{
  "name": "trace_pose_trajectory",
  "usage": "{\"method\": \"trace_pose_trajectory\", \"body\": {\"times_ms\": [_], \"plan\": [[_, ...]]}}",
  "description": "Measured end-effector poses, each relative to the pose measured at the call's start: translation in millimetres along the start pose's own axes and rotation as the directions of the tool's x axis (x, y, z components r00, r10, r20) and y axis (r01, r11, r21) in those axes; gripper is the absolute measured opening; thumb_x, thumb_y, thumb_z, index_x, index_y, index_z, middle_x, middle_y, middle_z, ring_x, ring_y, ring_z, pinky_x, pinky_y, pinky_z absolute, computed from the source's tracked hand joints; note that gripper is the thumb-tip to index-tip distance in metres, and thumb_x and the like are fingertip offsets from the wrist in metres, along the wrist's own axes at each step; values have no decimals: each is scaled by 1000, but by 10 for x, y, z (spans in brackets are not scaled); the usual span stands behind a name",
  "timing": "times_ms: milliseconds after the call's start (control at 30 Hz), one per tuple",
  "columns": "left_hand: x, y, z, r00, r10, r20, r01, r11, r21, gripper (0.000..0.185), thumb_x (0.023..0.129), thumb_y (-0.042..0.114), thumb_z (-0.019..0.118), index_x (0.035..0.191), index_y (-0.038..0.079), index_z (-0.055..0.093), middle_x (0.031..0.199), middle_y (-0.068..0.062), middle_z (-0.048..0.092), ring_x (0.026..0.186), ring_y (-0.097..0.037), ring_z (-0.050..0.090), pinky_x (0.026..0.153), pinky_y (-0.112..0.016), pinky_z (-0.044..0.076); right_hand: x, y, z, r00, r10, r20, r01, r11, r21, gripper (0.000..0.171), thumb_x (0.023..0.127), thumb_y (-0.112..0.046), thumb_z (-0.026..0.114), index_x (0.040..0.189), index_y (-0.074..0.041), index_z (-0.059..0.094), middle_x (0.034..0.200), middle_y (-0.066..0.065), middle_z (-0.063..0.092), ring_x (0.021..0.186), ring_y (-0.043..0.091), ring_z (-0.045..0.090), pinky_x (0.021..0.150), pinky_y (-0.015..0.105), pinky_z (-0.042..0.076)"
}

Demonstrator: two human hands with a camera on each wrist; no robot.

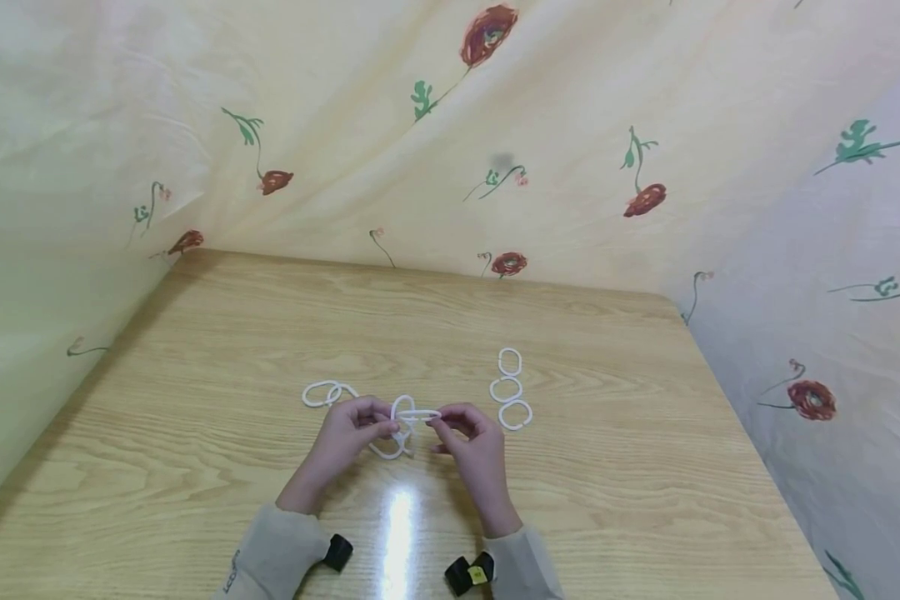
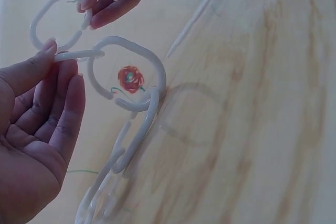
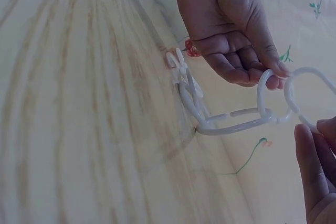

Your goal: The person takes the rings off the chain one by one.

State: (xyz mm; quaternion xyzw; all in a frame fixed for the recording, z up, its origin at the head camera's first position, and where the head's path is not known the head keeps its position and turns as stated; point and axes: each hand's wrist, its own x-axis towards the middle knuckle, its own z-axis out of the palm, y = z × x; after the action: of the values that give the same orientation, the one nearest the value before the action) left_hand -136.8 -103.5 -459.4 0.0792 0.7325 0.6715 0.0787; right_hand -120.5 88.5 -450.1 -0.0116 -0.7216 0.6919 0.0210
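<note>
White oval plastic links with small gaps are in my hands. My left hand (image 1: 348, 429) pinches one link (image 2: 79, 54) between thumb and fingers, the end of a chain. From it hangs another link (image 2: 160, 66), and more of the chain (image 3: 189, 98) trails down to the table. My right hand (image 1: 476, 446) pinches a separate-looking link (image 3: 314, 71) near its gap, as the right wrist view shows. That link overlaps the left-held one in both wrist views; I cannot tell whether they are hooked together.
On the wooden table (image 1: 607, 483), three loose white links (image 1: 506, 388) lie in a column right of my hands. The chain's far end (image 1: 318, 394) rests left of my left hand. Flower-patterned cloth (image 1: 330, 108) stands behind and along both sides.
</note>
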Motion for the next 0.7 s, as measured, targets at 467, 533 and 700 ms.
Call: {"method": "trace_pose_trajectory", "body": {"times_ms": [467,533,700], "plan": [[0,-4,-9,1000,25,8,-25,1000,-16,21,86,3,69,99,-13,64,90,-19,70,75,-5,67,74,-23,60,15,-25,-28,998,49,-39,-48,999,14,17,88,0,67,102,9,64,102,22,69,80,5,69,62,27,62],[5,-17,-10,999,33,14,-32,999,-21,21,86,3,69,100,-13,64,90,-19,70,75,-5,67,75,-24,60,22,-24,-37,997,53,-47,-52,998,22,18,88,0,67,104,9,64,102,23,69,80,5,69,62,27,62],[11,-21,-5,999,39,19,-38,999,-34,21,86,1,69,101,-13,63,91,-22,69,75,-5,67,76,-25,61,39,-15,-52,996,59,-69,-55,997,58,19,88,1,67,104,10,63,98,20,70,79,6,69,61,27,62]]}}
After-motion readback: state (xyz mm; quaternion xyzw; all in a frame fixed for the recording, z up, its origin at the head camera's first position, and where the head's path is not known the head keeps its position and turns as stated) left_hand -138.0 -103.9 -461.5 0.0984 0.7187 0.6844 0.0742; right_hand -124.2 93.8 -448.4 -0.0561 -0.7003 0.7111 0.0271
